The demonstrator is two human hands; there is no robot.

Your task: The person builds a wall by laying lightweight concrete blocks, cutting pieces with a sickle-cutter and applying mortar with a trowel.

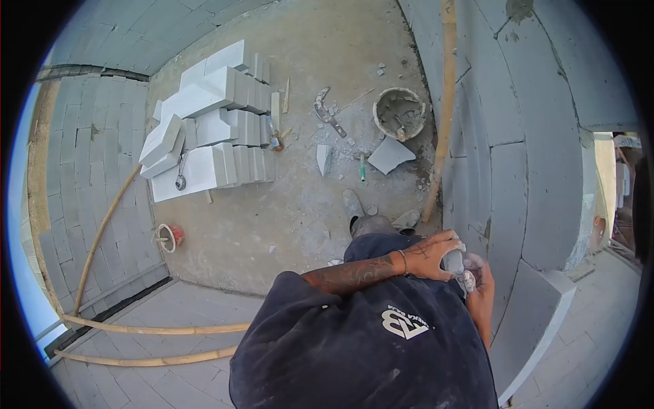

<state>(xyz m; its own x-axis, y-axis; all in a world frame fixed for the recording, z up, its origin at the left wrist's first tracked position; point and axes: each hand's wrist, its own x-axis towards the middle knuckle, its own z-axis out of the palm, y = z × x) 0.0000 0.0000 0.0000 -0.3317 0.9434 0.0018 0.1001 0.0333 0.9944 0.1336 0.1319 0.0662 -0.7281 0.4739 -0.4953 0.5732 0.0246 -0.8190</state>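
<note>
My left hand [436, 256], on the tattooed arm crossing my dark shirt, is closed around a small grey piece [453, 262] that looks like a chunk of block. Close beside it, my right hand [482, 278] has its fingers curled, with whitish dust or paste on them. A pale lump [469, 281] shows at its fingertips; I cannot tell what it is. Both hands are in front of my chest, near the grey block wall [507, 204] on the right.
White blocks [204, 95] are stacked on the concrete floor [225, 238]. A mortar bucket [400, 114], a hammer-like tool [329, 112], a green-handled tool [362, 168] and a broken slab [392, 156] lie ahead. A bamboo pole [446, 102] leans at the wall; a small red bucket [170, 237] stands left.
</note>
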